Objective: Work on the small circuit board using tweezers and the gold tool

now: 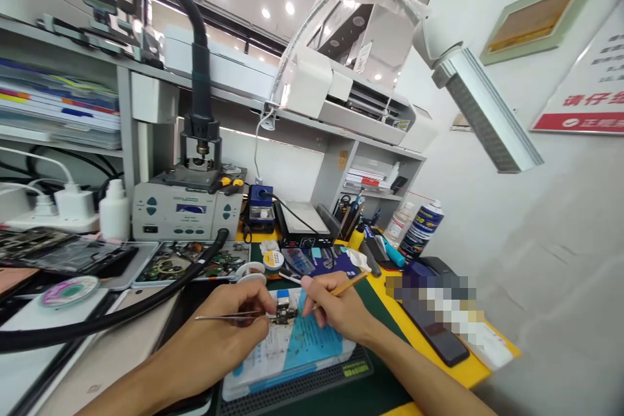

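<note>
My left hand [227, 322] is closed on thin metal tweezers [209, 318], their tips at a small dark circuit board [285, 316]. A blue flap stands at the far edge of that board. Closed around a slim tool with a wood-coloured handle [353, 283], my right hand [338, 302] is on the board's right side. Its fingers hide the tool's working end. Under the board lies a blue and white printed packet [314, 346], stacked on a dark ribbed pad [292, 396].
Behind my hands stand a grey hot-air station [188, 211], a soldering station [262, 208] and a tray of circuit boards [160, 266]. A black hose [121, 318] crosses the left side. At right are a spray can [423, 227] and a dark phone [433, 328]. A lamp [487, 110] hangs overhead.
</note>
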`<state>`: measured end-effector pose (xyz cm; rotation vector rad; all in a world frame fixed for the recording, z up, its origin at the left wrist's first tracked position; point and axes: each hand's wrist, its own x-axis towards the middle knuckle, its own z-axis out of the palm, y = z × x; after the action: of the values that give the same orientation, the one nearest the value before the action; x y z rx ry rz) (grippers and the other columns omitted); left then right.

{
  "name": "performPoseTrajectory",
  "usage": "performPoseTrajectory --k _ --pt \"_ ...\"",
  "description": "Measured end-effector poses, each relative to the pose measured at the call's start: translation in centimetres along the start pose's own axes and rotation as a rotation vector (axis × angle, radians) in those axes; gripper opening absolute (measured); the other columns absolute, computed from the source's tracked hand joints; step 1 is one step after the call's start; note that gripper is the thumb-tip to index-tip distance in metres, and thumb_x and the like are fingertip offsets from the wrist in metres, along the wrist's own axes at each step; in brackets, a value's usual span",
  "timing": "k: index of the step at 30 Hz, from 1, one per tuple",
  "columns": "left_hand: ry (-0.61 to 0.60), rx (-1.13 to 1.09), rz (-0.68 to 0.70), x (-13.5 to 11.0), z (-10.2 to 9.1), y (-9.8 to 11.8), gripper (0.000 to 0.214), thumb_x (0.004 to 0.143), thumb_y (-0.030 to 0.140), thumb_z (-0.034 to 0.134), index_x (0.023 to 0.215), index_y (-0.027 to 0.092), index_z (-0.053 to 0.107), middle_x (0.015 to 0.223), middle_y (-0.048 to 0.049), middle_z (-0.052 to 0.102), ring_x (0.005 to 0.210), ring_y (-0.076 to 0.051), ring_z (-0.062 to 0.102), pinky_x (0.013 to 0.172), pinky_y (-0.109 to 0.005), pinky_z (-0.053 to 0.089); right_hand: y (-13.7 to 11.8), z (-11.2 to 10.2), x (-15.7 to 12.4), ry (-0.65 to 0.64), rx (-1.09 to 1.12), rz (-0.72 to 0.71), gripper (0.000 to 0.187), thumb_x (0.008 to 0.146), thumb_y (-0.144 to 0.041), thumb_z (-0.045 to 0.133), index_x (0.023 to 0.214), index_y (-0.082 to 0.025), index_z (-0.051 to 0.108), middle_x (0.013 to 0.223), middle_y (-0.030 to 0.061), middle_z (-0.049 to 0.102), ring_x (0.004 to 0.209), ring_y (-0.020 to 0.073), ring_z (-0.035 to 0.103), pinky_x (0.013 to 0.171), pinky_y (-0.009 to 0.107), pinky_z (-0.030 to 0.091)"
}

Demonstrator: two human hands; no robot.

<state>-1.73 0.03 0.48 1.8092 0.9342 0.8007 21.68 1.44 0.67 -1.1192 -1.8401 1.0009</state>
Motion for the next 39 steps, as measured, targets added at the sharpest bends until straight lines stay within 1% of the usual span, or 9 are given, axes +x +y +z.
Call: performPoseTrajectory --k 7,14,19,21,23,25,28,33,39 --pt "0.003 0.021 -0.052 0.2 0.2 -0.3 0.017 0.086 0.037 0.055 0.085 0.023 0.065 0.069 0.0023 0.053 0.061 -0.014 0.045 0.051 -0.021 0.035 0.1 -0.1 0.0 -0.015 0.012 -0.035 0.060 0.100 -0.058 0.055 0.065 -0.014 0.075 0.045 -0.0003 0.054 0.039 0.0086 0.042 0.046 0.022 0.038" --pt "-0.009 0.035 -0.002 0.2 -0.1 0.5 0.014 0.086 0.030 0.056 0.084 0.020 0.066 0.070 0.0029 0.057 0.060 -0.012 0.046 0.054 -0.021 0.036 -0.1 -0.1 -0.2 -0.023 0.011 -0.014 0.059 0.099 -0.057 0.056 0.063 -0.013 0.073 0.044 0.0000 0.054 0.038 0.0088 0.041 0.044 0.022 0.036" --pt "0.038 0.052 0.075 0.1 -0.3 0.9 0.014 0.085 0.027 0.056 0.081 0.020 0.067 0.074 0.0011 0.062 0.066 -0.014 0.053 0.059 -0.022 0.040 -0.3 -0.1 -0.3 0.084 -0.030 -0.062 0.045 0.097 -0.050 0.061 0.070 -0.015 0.069 0.052 0.0000 0.057 0.044 0.0107 0.045 0.046 0.023 0.036" --pt "0.055 0.042 0.091 0.1 -0.2 0.7 0.014 0.086 0.027 0.055 0.082 0.019 0.066 0.074 0.0006 0.062 0.065 -0.013 0.054 0.058 -0.023 0.041 -0.1 -0.4 -0.3 0.127 -0.154 -0.125 0.031 0.097 -0.043 0.064 0.084 -0.016 0.069 0.065 0.0017 0.062 0.055 0.0135 0.052 0.051 0.024 0.040" --pt "0.066 0.031 0.109 0.2 -0.1 0.3 0.016 0.088 0.028 0.053 0.086 0.018 0.065 0.073 0.0004 0.060 0.063 -0.013 0.053 0.055 -0.023 0.041 0.2 -0.9 -0.3 0.117 -0.395 -0.251 0.020 0.098 -0.034 0.061 0.105 -0.017 0.069 0.080 0.0045 0.065 0.066 0.0169 0.058 0.059 0.026 0.045" --pt "0.082 0.058 0.141 0.2 0.0 0.1 0.017 0.089 0.028 0.051 0.090 0.018 0.064 0.072 0.0006 0.058 0.060 -0.012 0.052 0.053 -0.022 0.041 0.6 -1.5 -0.2 0.065 -0.664 -0.387 0.023 0.100 -0.024 0.055 0.118 -0.016 0.065 0.093 0.0087 0.065 0.077 0.0209 0.061 0.069 0.032 0.049" --pt "0.100 0.132 0.186 0.2 0.0 0.0 0.015 0.088 0.024 0.050 0.089 0.017 0.062 0.068 0.0016 0.056 0.056 -0.010 0.051 0.051 -0.021 0.040 0.7 -2.0 -0.1 -0.057 -0.917 -0.424 0.034 0.098 -0.011 0.048 0.129 -0.016 0.060 0.105 0.0121 0.063 0.088 0.0253 0.063 0.073 0.035 0.050" --pt "0.107 0.332 0.265 0.0 0.0 -0.1 0.014 0.093 0.023 0.048 0.093 0.017 0.061 0.068 0.0014 0.060 0.056 -0.011 0.053 0.052 -0.022 0.039 -0.2 -1.8 -0.2 -0.168 -1.073 -0.354 0.037 0.097 -0.004 0.046 0.128 -0.017 0.062 0.110 0.0124 0.063 0.091 0.0261 0.065 0.072 0.034 0.051" --pt "0.112 0.790 0.392 -0.3 -0.6 -0.4 0.022 0.097 0.024 0.046 0.111 0.017 0.061 0.101 -0.0088 0.067 0.077 -0.020 0.062 0.066 -0.029 0.044 -0.3 -1.7 -0.3 -0.140 -0.988 -0.362 0.041 0.096 -0.002 0.042 0.126 -0.019 0.064 0.112 0.0112 0.064 0.087 0.0222 0.065 0.069 0.031 0.051"
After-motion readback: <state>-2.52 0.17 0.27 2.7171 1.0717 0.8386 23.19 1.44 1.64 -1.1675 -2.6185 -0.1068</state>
